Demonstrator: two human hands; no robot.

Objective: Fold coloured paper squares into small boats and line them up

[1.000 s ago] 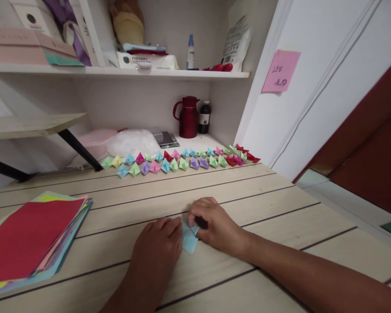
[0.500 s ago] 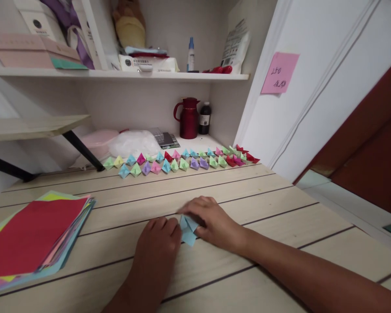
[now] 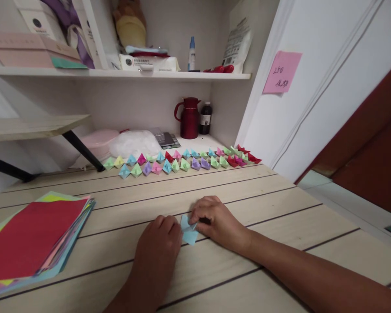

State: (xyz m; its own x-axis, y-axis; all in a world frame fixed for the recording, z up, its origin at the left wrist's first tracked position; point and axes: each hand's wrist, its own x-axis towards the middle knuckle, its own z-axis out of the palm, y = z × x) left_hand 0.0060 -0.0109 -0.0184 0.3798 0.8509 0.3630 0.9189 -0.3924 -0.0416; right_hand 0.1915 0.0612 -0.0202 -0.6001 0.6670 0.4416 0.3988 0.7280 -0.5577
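Observation:
A small light-blue folded paper [image 3: 189, 231] lies on the pale wooden table [image 3: 215, 182] between my two hands. My left hand [image 3: 158, 250] rests knuckles-up against its left edge, fingers curled down onto it. My right hand [image 3: 217, 219] pinches the paper's right side with closed fingers. Beyond them, several finished paper boats [image 3: 182, 161] in green, blue, pink, purple and red stand in two rows along the table's far edge.
A stack of coloured paper sheets [image 3: 32, 237], red on top, lies at the left. A red jug [image 3: 189, 117] and dark bottle [image 3: 205, 117] stand in the alcove behind. A shelf [image 3: 117, 74] with boxes hangs above. A pink note [image 3: 282, 71] sticks to the right wall.
My right hand's fingers shifted along the blue paper, pressing then pinching its right side. The paper turned slightly. My left hand stayed put.

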